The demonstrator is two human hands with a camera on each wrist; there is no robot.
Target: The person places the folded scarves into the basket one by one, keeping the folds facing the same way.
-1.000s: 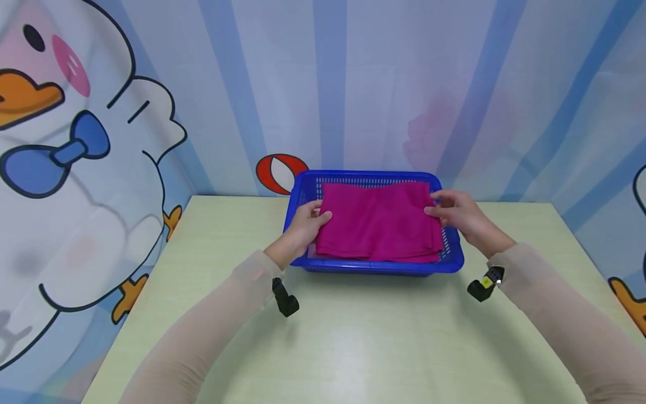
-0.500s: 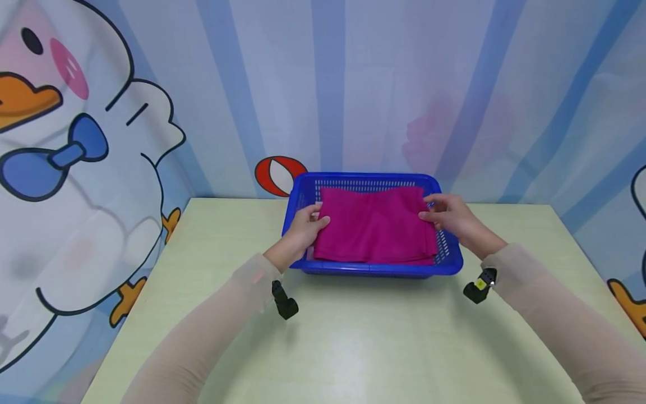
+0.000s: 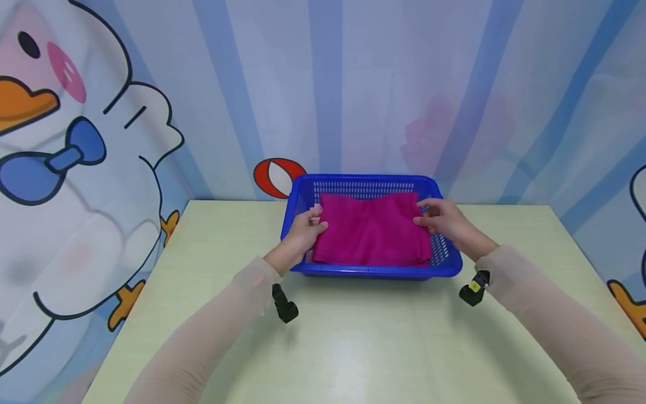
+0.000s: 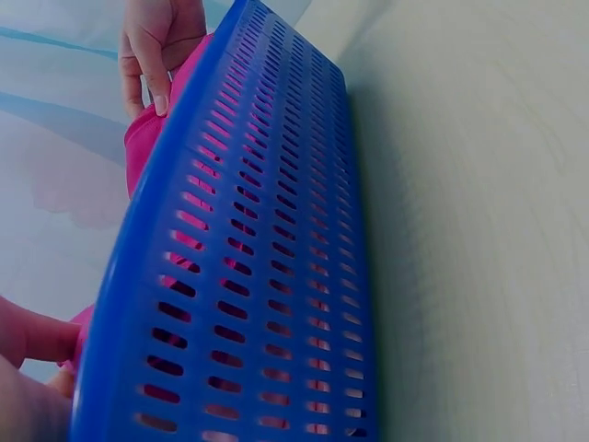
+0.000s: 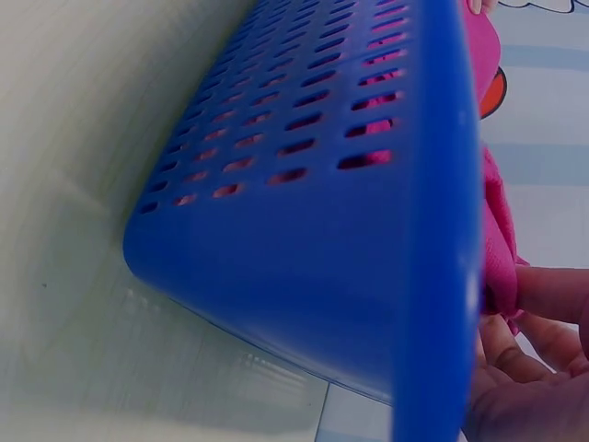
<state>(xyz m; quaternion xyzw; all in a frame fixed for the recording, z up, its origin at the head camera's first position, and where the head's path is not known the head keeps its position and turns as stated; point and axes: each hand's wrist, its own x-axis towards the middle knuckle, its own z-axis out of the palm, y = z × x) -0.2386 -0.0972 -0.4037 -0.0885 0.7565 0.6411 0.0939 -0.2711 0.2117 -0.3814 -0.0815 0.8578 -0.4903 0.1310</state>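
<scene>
A folded magenta cloth (image 3: 370, 233) lies within the blue plastic basket (image 3: 373, 271), its far edge sagging in the middle. My left hand (image 3: 301, 233) pinches the cloth's left edge between thumb and fingers. At the opposite edge, my right hand (image 3: 446, 221) pinches the cloth, thumb on top. From the left wrist, pink shows through the slots of the basket wall (image 4: 267, 212), and my right hand (image 4: 164, 46) is at the far end. In the right wrist view, the right thumb and fingers (image 5: 552, 293) meet at a cloth corner (image 5: 500, 244) just past the rim.
The basket stands on a pale wooden table (image 3: 343, 342), near its back edge. Behind it hangs a striped blue backdrop (image 3: 373, 101) printed with a duck and a ball. Something pale pink (image 3: 309, 256) shows under the cloth at the left. Both wrists carry small black cameras.
My right hand has moved a little left, and the cloth's right edge with it. The cloth sits slightly lower in the basket, its far edge now more bowed. Both hands keep their pinch.
</scene>
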